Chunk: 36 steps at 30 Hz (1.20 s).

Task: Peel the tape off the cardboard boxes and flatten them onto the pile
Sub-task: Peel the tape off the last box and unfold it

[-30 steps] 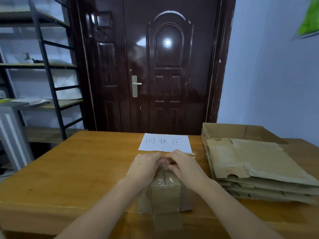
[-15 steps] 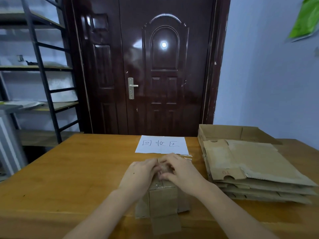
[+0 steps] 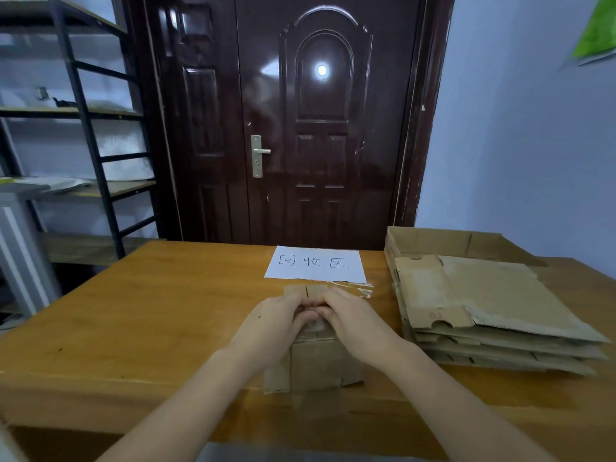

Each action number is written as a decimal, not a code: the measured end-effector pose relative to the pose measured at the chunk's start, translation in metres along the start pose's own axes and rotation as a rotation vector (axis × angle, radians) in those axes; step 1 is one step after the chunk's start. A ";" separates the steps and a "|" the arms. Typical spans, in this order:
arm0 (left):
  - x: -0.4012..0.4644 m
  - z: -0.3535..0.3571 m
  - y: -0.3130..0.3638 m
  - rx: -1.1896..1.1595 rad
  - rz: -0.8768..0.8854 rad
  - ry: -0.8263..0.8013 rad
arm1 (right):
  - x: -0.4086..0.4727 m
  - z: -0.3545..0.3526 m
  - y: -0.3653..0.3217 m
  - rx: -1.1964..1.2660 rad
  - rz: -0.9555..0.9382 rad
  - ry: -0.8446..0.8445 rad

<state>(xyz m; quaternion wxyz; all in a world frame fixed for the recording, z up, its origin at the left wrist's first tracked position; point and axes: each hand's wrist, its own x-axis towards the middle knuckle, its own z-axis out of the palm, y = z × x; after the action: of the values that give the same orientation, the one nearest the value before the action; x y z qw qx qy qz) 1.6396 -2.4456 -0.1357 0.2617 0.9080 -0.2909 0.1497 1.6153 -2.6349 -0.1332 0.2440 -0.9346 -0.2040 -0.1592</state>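
under both hands (image 3: 313, 315), box (image 3: 315, 365) top hidden.

A matt brown cardboard box (image 3: 315, 361) is sitting on a smooth, lightly glossy wooden table (image 3: 150, 315), with clear shiny tape (image 3: 355, 288) glinting just beyond the box. Right of the box, a pile of flattened cardboard (image 3: 493, 305) is showing rough, scuffed faces. Beyond the box a white paper sheet (image 3: 316, 264) is lying matt; behind it a dark lacquered door (image 3: 320, 128) is gleaming around a brushed metal handle (image 3: 257, 156).
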 end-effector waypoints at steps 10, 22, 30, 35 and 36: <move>-0.002 0.004 -0.003 -0.022 -0.078 -0.009 | -0.012 0.002 -0.002 0.156 0.093 0.011; -0.017 0.004 -0.007 -0.035 0.028 0.025 | -0.021 0.007 -0.013 0.192 0.041 0.041; -0.027 0.006 -0.006 -0.023 0.099 0.081 | -0.026 0.013 -0.011 0.142 0.004 0.105; -0.041 0.009 -0.010 -0.032 0.145 0.141 | -0.028 0.011 -0.016 0.202 0.030 0.102; -0.042 0.008 -0.011 -0.043 0.115 0.141 | -0.027 0.010 -0.017 0.222 0.037 0.099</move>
<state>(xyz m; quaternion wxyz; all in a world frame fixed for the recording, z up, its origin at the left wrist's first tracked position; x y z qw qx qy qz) 1.6144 -2.4238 -0.1647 0.2920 0.8712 -0.3263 0.2218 1.5857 -2.6246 -0.1457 0.3586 -0.8964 -0.1909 -0.1771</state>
